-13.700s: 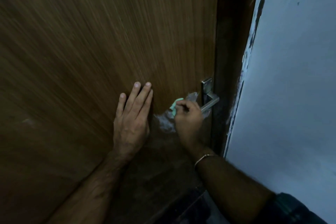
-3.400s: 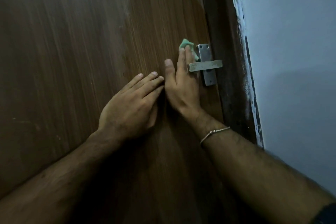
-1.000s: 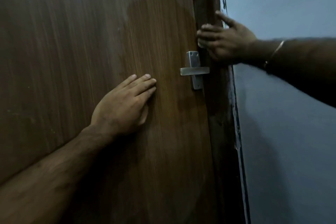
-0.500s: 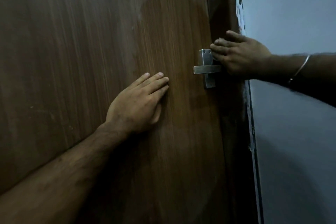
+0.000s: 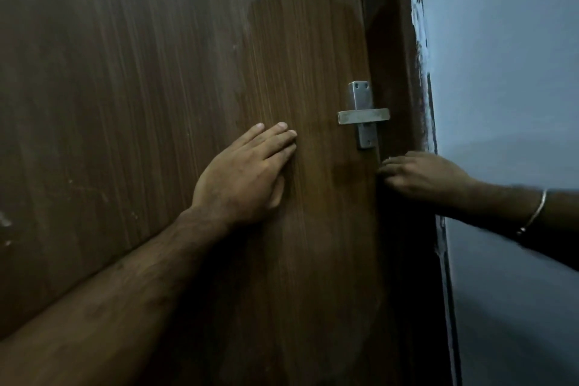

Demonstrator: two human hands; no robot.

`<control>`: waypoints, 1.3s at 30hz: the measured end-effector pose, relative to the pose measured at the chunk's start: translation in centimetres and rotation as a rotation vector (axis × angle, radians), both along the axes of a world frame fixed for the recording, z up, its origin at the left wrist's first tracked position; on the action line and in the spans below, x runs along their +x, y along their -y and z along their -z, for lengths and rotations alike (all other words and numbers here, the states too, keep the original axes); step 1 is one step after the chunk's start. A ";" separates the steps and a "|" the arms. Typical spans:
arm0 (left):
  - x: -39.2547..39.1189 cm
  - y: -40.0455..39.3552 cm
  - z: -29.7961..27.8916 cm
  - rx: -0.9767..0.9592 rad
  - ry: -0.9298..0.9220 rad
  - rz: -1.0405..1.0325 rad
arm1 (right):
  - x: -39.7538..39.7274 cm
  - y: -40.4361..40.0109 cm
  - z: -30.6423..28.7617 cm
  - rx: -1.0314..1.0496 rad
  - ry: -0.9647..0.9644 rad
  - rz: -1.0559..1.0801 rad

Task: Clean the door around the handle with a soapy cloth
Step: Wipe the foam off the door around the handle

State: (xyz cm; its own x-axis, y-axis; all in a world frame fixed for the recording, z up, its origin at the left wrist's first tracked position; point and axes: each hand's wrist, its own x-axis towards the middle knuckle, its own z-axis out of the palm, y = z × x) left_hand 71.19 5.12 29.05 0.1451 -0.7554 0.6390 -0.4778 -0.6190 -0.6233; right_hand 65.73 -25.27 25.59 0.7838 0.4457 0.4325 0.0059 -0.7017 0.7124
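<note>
While the left hand presses flat on the grained wooden door, the right hand curls below the rectangular metal handle; its hold cannot be told

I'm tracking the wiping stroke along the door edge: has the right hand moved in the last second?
Yes. The right hand has gone down the door's edge: a second ago it was above the handle, now it is below it.

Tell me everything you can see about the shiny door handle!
The door handle looks like dull grey metal. It has a flat bar lying level across a tall, narrow plate, with small screws at the plate's top and bottom. It sits near the right edge of the brown wooden door. Nothing touches it: the left hand presses the door beside it, the right hand is just below.
</note>
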 end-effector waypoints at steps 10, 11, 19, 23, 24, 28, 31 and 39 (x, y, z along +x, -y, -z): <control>0.0 0.3 0.2 -0.023 0.007 0.005 | 4.3 -11.5 4.1 1.227 0.550 -0.719; 0.0 0.3 0.3 -0.046 0.010 0.028 | 4.6 -12.2 3.0 1.212 0.579 -0.750; -0.2 0.9 0.6 -0.395 0.004 0.168 | 5.4 -18.1 -9.0 0.983 0.715 -0.883; -0.3 1.0 0.6 -0.403 0.017 0.194 | 4.3 -16.2 -16.7 1.014 0.720 -0.735; -0.3 0.9 0.7 -0.411 0.017 0.215 | 4.2 -15.5 -17.4 1.033 0.693 -0.727; -0.5 0.7 0.6 -0.453 -0.061 0.316 | 4.6 -15.9 -13.7 0.806 0.548 -0.779; -0.5 0.8 0.6 -0.445 -0.059 0.331 | 4.2 -15.8 -7.9 0.772 0.439 -0.868; 0.1 0.5 0.6 -0.276 -0.002 0.219 | 2.9 -12.4 3.4 0.946 0.228 -0.746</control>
State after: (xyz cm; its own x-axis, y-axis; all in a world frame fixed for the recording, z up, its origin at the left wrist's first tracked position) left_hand 71.27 4.64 28.43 0.0004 -0.5677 0.8232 -0.6190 -0.6467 -0.4457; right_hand 68.61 -12.83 22.16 0.3347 0.1889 0.9232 0.5694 -0.8211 -0.0384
